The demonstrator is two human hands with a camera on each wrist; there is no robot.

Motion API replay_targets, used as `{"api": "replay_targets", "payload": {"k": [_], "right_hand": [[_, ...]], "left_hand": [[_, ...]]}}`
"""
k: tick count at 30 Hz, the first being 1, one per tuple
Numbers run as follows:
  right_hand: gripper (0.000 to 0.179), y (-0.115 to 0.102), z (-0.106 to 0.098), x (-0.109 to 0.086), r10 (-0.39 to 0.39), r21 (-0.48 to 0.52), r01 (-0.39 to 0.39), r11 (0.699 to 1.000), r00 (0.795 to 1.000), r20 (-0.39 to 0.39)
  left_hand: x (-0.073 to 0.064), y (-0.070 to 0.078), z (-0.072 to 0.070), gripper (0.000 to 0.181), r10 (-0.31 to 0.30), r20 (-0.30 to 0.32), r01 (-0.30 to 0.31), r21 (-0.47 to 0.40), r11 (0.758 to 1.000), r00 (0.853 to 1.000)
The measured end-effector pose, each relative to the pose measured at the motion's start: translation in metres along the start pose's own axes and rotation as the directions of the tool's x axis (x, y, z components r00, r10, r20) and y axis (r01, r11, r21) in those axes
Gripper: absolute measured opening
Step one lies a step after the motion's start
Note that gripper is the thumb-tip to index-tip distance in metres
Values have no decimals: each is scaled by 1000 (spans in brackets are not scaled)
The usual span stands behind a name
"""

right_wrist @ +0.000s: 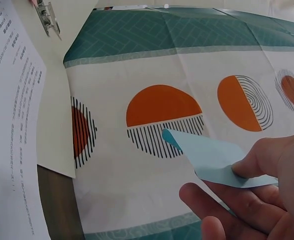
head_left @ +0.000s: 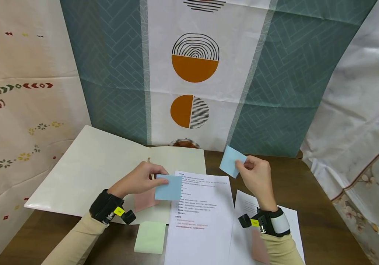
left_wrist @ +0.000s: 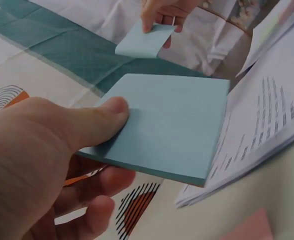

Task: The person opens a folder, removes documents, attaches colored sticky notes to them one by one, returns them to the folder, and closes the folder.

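A pad of light blue sticky notes [head_left: 168, 188] is pinched in my left hand [head_left: 141, 179], thumb on top and fingers beneath. Its thickness shows along the near edge in the left wrist view. Farther right, my right hand [head_left: 257, 176] grips a single blue sticky note [head_left: 230, 161] by one corner between thumb and fingers. That note's far end curls over in the right wrist view [right_wrist: 212, 157]. The pad overlaps the left edge of the printed sheets [head_left: 204, 209] in the head view. The two blue pieces are apart.
An open white folder [head_left: 86, 173] with a metal clip [right_wrist: 48, 17] lies behind the left hand, a pink sticky note [head_left: 144, 200] on it. Green sticky notes [head_left: 150, 237] lie at the front. Another printed sheet [head_left: 290, 228] and pink note [head_left: 258, 246] lie under the right forearm.
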State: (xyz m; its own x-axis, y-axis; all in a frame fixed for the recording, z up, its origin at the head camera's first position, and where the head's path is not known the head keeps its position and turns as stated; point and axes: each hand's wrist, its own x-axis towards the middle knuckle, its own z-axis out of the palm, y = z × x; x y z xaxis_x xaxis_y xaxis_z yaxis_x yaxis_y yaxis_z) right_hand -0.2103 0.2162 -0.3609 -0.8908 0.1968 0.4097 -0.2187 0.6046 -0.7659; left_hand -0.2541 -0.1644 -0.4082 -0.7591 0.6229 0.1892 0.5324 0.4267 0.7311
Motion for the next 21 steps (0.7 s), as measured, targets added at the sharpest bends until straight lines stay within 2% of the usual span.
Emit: {"api": "replay_targets", "payload": {"k": [3,5,9,12,18,21], "right_hand": [[17,-1,1,0,-5,-8,5,1000,1000,1],[17,-1,1,0,-4,-14,4,1000,1000,1],[19,-1,2,-1,4,-17,-4,1000,1000,5],[19,0,3,-2,7,-15,-7,1000,1000,9],[18,-1,4,-2,4,-10,-4,1000,1000,15],[18,-1,4,-2,3,-14,-2,1000,1000,19]], "left_hand": [[-7,-4,-8,12,6,91,-4,-21,1000,996],[-9,-5,-12,10,3,156,5,-48,999,988],[-10,-7,-15,9,2,275,20,-77,997,961],[-10,-9,-13,9,-13,342,45,-87,995,940],[-11,-18,-4,6,-95,410,124,-45,991,907],[-11,-21,0,7,-146,403,149,22,989,903]]}}
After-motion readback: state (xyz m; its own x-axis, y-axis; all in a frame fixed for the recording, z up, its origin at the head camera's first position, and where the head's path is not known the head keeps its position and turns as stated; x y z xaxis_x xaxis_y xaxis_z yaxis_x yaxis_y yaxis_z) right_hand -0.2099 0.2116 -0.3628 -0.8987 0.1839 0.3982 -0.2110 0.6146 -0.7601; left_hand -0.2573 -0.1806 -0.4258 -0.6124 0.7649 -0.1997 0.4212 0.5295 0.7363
